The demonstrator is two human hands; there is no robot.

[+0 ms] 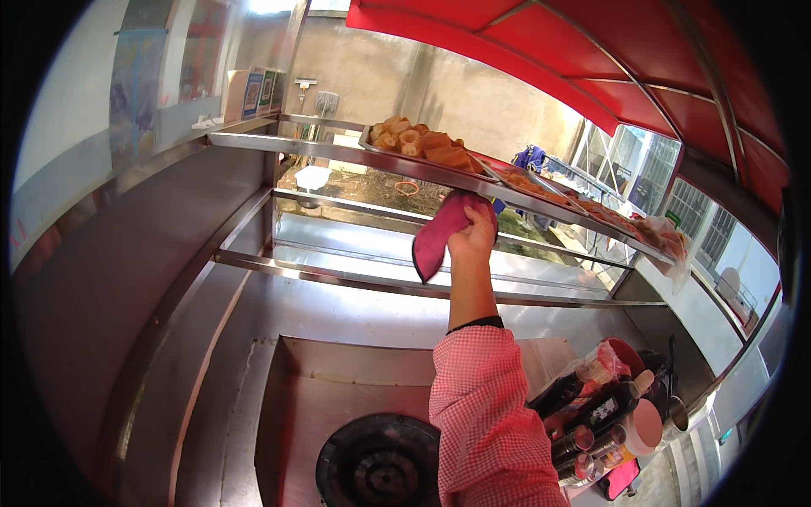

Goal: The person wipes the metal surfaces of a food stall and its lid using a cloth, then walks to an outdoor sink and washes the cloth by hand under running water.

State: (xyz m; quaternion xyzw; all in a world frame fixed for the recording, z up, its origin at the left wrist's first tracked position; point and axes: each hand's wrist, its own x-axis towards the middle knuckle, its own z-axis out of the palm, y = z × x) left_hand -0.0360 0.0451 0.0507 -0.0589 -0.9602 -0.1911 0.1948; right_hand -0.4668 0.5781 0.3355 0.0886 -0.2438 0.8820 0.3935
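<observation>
My right hand [473, 233] reaches up and forward, gripping a dark pink cloth [438, 237] with a black edge. The cloth's top presses close under the front rail of a metal shelf [304, 149]; whether it touches the rail is hard to tell. A red-and-white checked sleeve covers my forearm. Above the hand, the shelf bears a metal tray [365, 141] heaped with golden-brown fried food pieces [437, 146]. More trays of orange-brown food [532, 185] continue to the right along it. My left hand is out of view.
A round black burner [380, 459] sits in a recessed steel counter [355, 399] below. Bottles [602, 405], jars [641, 428] and a red container [621, 356] crowd the right side. A lower metal rail [355, 279] crosses the front. Clear plastic [671, 253] hangs at the shelf's right end.
</observation>
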